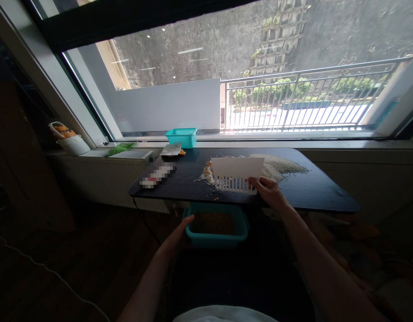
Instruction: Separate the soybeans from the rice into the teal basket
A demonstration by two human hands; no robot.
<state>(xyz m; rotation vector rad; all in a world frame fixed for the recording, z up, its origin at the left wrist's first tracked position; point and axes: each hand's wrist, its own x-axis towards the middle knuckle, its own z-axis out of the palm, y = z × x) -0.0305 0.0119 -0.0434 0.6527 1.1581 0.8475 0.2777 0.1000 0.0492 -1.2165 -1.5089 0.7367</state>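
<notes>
My left hand (180,231) is closed on the left rim of a teal plastic bin (216,243), its thumb over the edge. The bin is just below the table's front edge, and a layer of yellow-brown kernels (215,222) covers its bottom. Over the tabletop, my right hand (269,191) pinches the lower right corner of a white plastic board (238,167) with a row of slots along its lower edge. Behind and left of the board lie mixed white grains and yellow kernels (207,172). A wide heap of white grains (280,166) spreads to its right.
The dark table (323,197) stands against the window. A second teal bin (181,137), a paper packet (172,149) and a blurred-out object (158,175) are at its left. Further left, a white basket (73,144) and a green item (121,149) rest on the radiator (122,179).
</notes>
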